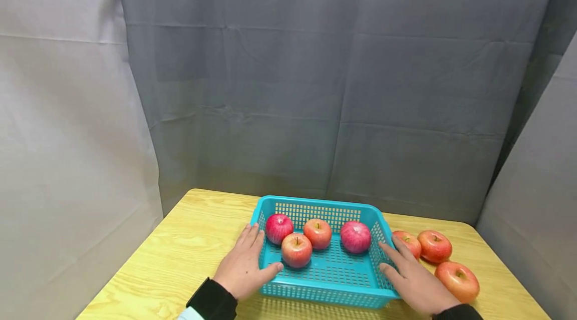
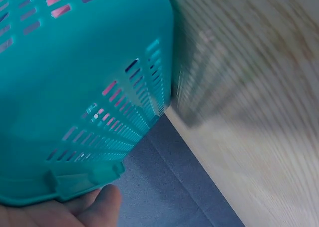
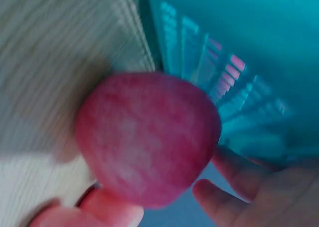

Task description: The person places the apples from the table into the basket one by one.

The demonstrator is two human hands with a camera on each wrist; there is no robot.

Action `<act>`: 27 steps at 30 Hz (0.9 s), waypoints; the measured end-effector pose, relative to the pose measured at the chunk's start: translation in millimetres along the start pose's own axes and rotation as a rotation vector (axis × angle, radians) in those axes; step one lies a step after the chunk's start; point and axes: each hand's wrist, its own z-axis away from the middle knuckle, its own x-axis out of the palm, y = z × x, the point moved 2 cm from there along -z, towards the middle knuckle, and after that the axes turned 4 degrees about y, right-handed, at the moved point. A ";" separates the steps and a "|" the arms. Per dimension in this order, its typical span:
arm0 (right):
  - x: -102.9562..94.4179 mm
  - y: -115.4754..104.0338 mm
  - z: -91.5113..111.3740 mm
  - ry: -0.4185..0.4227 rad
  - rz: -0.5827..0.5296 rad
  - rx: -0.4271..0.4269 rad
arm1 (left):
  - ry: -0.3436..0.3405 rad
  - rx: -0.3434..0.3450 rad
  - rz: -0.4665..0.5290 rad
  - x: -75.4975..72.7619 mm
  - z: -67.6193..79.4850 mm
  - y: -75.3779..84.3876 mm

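Observation:
A turquoise plastic basket [image 1: 324, 294] with slotted sides stands on the table. In it lie two red onions [image 1: 279, 228] [image 1: 355, 237], purple-red with pale streaks, and two red-yellow apples [image 1: 296, 250] [image 1: 317, 233]. My left hand [image 1: 245, 265] rests along the basket's left rim, fingers extended and thumb over the near corner. In the left wrist view its fingers [image 2: 102, 207] lie against the rim. My right hand [image 1: 416, 282] is at the right rim, fingers stretched towards it. Beside that hand an apple [image 3: 149, 137] sits close against the basket's outer wall.
Two more apples [image 1: 435, 246] [image 1: 457, 281] lie on the table right of the basket, near my right hand. The light wooden table [image 1: 180, 255] has its far edge just behind the basket. A grey cloth [image 1: 288, 84] hangs behind, with pale cloths [image 1: 67, 134] at both sides.

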 end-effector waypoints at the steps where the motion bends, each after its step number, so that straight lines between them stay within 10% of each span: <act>1: -2.8 2.3 0.0 0.009 0.000 -0.012 | -0.003 -0.001 0.000 0.1 -0.5 0.4; 12: -21.7 41.1 5.8 0.004 0.093 0.080 | -0.025 -0.010 -0.002 -1.5 -0.9 1.0; 27: 6.3 54.2 7.1 0.065 0.098 -0.004 | -0.025 -0.008 0.015 -0.7 -0.6 -0.3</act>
